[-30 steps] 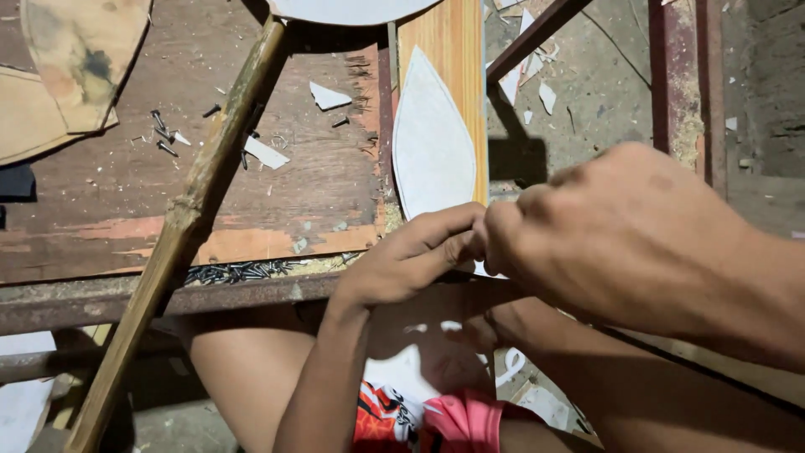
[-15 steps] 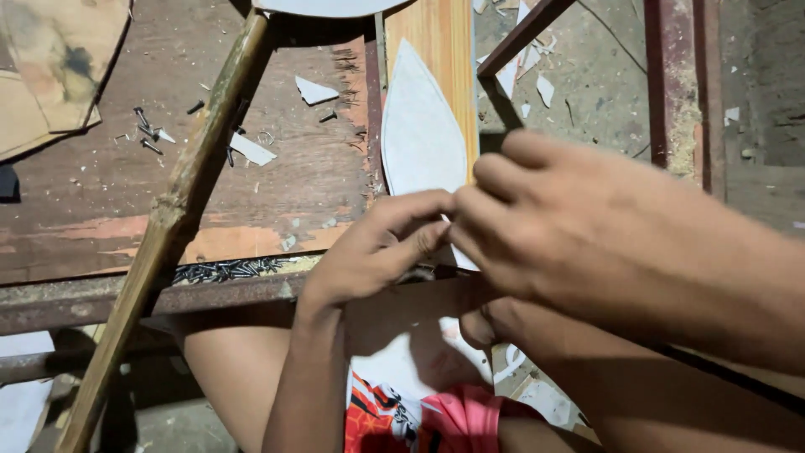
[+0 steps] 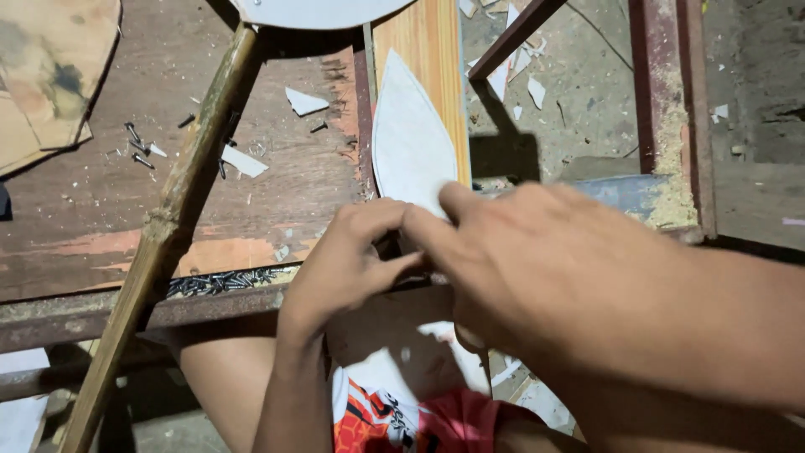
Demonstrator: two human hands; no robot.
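Note:
A white leaf-shaped cutout [image 3: 411, 143], pointed at its far end, lies on an orange wooden plank [image 3: 432, 38] at the workbench's right edge. Both my hands meet at its near end. My left hand [image 3: 344, 260] pinches the sheet's near edge from the left, fingers closed on it. My right hand [image 3: 511, 260] comes in from the right, its fingers pressed over the same near edge. The hands hide the lower part of the sheet.
A bamboo stick [image 3: 168, 226] slants across the worn brown bench [image 3: 84, 210]. Loose nails [image 3: 138, 147] and white scraps [image 3: 243, 159] lie on it. A rusty metal rail [image 3: 75, 310] runs along the near edge. Red metal frame bars [image 3: 671, 109] stand over the concrete floor at right.
My right hand has slid left and further over the sheet's near end, closing against my left hand. The view has shifted slightly; the sheet stays on the plank.

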